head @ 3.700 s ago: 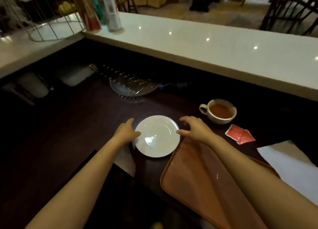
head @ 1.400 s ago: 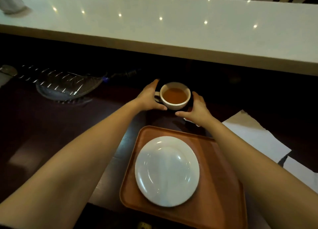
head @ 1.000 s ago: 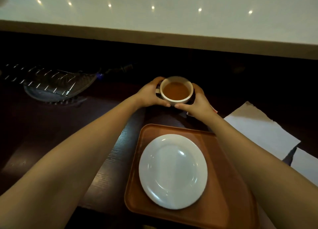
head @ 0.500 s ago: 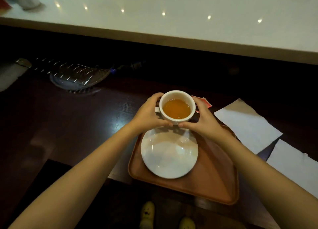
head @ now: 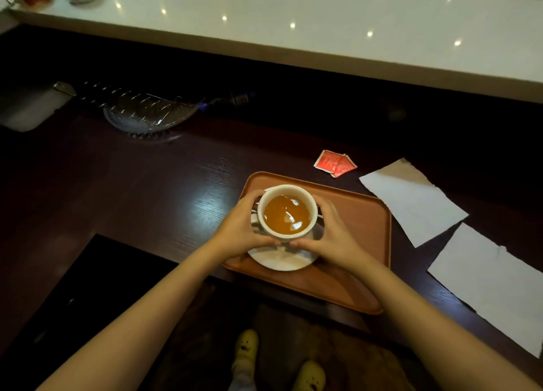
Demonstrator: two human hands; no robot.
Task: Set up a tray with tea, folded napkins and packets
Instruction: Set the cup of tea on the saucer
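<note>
A white cup of amber tea [head: 286,214] sits cradled between both my hands, directly over the white saucer [head: 282,259] that lies on the orange-brown tray [head: 360,214]. My left hand [head: 239,229] wraps the cup's left side and handle, my right hand [head: 335,235] its right side. Whether the cup's base touches the saucer is hidden by my fingers. Two red packets [head: 335,163] lie on the dark table just beyond the tray. Two white napkins, unfolded, lie to the right: a far napkin [head: 411,199] and a near napkin [head: 487,285].
A glass leaf-shaped dish [head: 147,113] sits at the far left of the dark wooden table [head: 132,185]. A raised white counter [head: 323,29] runs along the back. The tray overhangs the table's near edge, above my yellow shoes [head: 246,346].
Both hands closed on the cup beyond the tray, lifted it and brought it toward me; it now sits lower, over the saucer's middle. Before that, the saucer moved from the table onto the tray.
</note>
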